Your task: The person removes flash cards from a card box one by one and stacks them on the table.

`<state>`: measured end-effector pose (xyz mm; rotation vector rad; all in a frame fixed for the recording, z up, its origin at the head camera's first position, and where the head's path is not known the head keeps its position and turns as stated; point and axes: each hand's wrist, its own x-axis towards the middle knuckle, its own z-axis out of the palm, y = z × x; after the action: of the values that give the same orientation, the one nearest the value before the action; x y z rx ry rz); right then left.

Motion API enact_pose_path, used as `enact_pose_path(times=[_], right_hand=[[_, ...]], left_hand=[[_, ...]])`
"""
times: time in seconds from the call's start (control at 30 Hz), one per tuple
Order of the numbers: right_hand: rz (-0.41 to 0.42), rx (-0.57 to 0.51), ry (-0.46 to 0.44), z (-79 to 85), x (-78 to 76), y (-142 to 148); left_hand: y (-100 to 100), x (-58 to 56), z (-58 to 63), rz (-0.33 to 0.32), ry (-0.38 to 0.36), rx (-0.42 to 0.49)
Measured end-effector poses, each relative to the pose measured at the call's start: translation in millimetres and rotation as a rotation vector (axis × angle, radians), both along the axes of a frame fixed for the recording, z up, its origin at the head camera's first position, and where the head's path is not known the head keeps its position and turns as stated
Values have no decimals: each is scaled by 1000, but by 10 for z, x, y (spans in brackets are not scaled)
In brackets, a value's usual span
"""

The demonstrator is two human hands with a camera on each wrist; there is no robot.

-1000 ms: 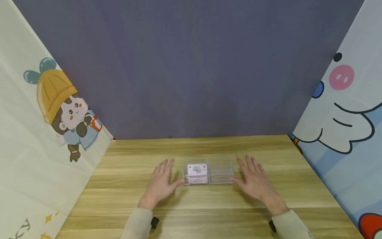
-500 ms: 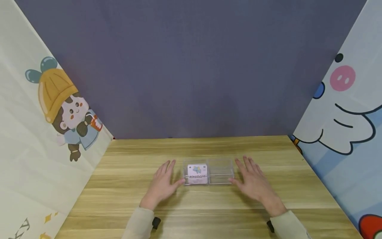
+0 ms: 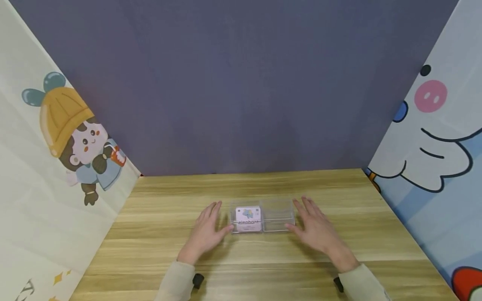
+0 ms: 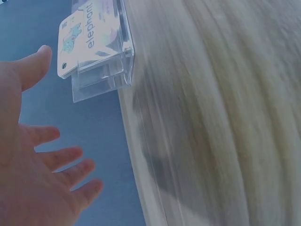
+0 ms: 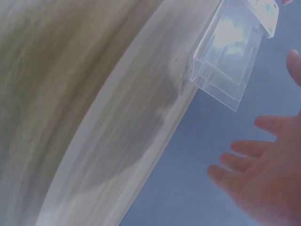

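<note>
A clear plastic box (image 3: pixel 278 225) with two side-by-side compartments stands on the wooden table. Its left compartment holds a stack of white cards (image 3: pixel 248 219); the top one reads "elephant" above which a small blue elephant is drawn. Nothing shows in the right compartment. My left hand (image 3: pixel 205 230) is beside the box's left end, fingers spread and thumb toward its front corner. By the right end is my right hand (image 3: pixel 318 230), its fingers likewise spread. Both wrist views show a gap between the hand and the box, the left palm (image 4: pixel 33 174) and right palm (image 5: pixel 268 179) holding nothing.
The wooden table (image 3: pixel 248 267) reaches back to a dark grey-blue panel (image 3: pixel 241 83). A white cloth with a cartoon child (image 3: pixel 88 142) hangs at the left. Another cloth with a cartoon pig (image 3: pixel 431 97) borders the right side.
My right hand has shifted slightly left, toward the box's right end. The left hand has moved slightly right, closer to the box. The box and cards look unmoved on the table.
</note>
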<state>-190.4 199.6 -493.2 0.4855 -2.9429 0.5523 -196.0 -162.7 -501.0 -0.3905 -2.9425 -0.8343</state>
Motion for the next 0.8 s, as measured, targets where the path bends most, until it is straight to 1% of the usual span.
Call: enact_pose_path(times=[0.27,0.5,0.6,0.8], right_hand=[[19,-58,14,7,-21,-33],[34,-199,14,43,2,-72],[34,-232,19,55,-2,-93],[37,-282,41,105,-23,-130]], left_hand=[[46,-26,32,7,-50,133],[93,-39,42,13,-88,213],[110,-55,36,16,-98,257],[134,-117,8,-9,-111,426]])
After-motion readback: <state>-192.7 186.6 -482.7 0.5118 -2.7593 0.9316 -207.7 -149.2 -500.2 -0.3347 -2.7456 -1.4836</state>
